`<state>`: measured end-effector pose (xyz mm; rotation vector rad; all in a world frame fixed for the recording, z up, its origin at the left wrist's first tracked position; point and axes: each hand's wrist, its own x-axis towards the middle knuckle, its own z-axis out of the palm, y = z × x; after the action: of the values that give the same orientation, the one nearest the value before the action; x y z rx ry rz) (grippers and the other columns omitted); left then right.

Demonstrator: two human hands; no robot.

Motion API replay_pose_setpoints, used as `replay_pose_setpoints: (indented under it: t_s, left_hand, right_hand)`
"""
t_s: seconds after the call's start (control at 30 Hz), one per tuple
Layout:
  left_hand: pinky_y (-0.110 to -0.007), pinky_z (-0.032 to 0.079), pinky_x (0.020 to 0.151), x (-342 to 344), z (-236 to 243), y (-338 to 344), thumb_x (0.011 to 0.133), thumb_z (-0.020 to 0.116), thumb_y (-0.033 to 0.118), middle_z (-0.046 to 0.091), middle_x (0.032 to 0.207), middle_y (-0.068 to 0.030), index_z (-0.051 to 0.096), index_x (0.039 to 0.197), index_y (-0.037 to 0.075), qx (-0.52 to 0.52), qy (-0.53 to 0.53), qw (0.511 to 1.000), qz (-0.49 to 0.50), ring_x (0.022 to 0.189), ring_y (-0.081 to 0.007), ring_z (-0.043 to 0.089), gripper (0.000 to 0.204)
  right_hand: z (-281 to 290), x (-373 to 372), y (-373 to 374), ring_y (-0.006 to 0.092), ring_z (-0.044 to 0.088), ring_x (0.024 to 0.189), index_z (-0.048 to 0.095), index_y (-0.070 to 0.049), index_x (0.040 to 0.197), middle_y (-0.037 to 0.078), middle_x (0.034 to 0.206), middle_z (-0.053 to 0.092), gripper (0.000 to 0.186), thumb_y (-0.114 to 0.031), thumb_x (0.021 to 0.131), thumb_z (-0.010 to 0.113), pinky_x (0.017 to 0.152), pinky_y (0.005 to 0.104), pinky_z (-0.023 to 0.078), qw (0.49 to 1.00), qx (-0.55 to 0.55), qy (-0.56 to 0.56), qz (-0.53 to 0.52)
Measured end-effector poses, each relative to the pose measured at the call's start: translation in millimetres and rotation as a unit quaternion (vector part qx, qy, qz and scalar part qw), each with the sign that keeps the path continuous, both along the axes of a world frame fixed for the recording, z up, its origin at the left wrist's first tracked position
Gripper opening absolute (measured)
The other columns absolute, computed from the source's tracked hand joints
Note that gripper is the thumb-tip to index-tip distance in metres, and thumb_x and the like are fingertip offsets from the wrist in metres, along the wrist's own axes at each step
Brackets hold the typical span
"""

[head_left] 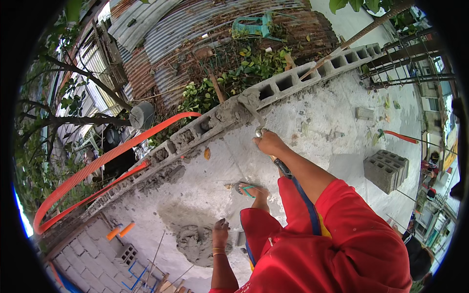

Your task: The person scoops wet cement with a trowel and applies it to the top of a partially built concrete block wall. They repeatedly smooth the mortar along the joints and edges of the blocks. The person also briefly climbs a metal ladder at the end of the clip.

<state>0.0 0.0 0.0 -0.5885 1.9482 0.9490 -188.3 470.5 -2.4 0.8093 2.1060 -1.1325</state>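
My right hand [270,142] is closed round the handle of a trowel [257,116]. The trowel's blade touches or nearly touches wet mortar [233,113] on top of a hollow-block wall [283,84]. Lower down, my left hand [221,235] hangs with its fingers curled in and nothing visible in them. It is beside a heap of grey mortar [194,244] on the concrete floor. Mortar fills or covers several of the wall's hollow cores left of the trowel; the cores to its right show dark openings.
An orange corrugated conduit [115,152] loops over the wall on the left. Loose hollow blocks [386,170] stand on the floor at right. Rebar [408,66] sticks out at the wall's far right end. Beyond the wall are rusty corrugated sheets [181,36] and a green plastic chair [254,25].
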Motion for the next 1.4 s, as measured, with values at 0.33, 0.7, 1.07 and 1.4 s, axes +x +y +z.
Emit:
replay_pose_setpoints:
  t_s: [0.33, 0.7, 1.07, 1.4]
  left_hand:
    - [-0.031, 0.051, 0.07, -22, 8, 48, 0.097, 0.063, 0.023, 0.069, 0.114, -0.0095, 0.06, 0.136, 0.002, 0.033, 0.01, 0.999, 0.041, 0.09, -0.0177, 0.07, 0.044]
    - [-0.031, 0.055, 0.079, -32, 13, 97, 0.099, 0.064, 0.017, 0.071, 0.115, -0.0164, 0.06, 0.131, -0.008, -0.006, -0.028, 0.998, 0.054, 0.084, -0.0182, 0.068, 0.041]
    - [-0.032, 0.055, 0.081, -61, 21, 165, 0.097, 0.063, 0.015, 0.071, 0.11, -0.0133, 0.062, 0.13, -0.006, 0.013, 0.0, 0.999, 0.042, 0.088, -0.0172, 0.067, 0.039]
    - [-0.03, 0.053, 0.08, -46, 14, 171, 0.097, 0.063, 0.016, 0.072, 0.106, -0.0129, 0.062, 0.131, -0.007, 0.023, -0.001, 0.997, 0.067, 0.084, -0.0158, 0.065, 0.041]
  right_hand:
    - [21, 6, 28, 0.0435, 0.054, 0.132, 0.044, 0.004, 0.145, 0.03, 0.14, 0.056, 0.071, -0.045, 0.097, 0.061, 0.111, 0.043, 0.042, 0.999, -0.032, 0.005, -0.025]
    - [-138, 42, 54, 0.0383, 0.06, 0.124, 0.051, -0.011, 0.14, 0.022, 0.14, 0.057, 0.063, -0.036, 0.087, 0.073, 0.103, 0.0459, 0.049, 0.971, 0.082, 0.099, 0.2]
    - [-82, 31, 167, 0.0411, 0.067, 0.109, 0.047, -0.004, 0.146, 0.025, 0.121, 0.069, 0.069, -0.033, 0.09, 0.074, 0.091, 0.0453, 0.054, 0.994, 0.011, 0.042, 0.105]
    - [15, 38, 127, 0.0275, 0.063, 0.115, 0.043, 0.007, 0.149, 0.027, 0.132, 0.061, 0.07, -0.037, 0.099, 0.066, 0.101, 0.0329, 0.049, 0.988, -0.156, 0.011, -0.007]
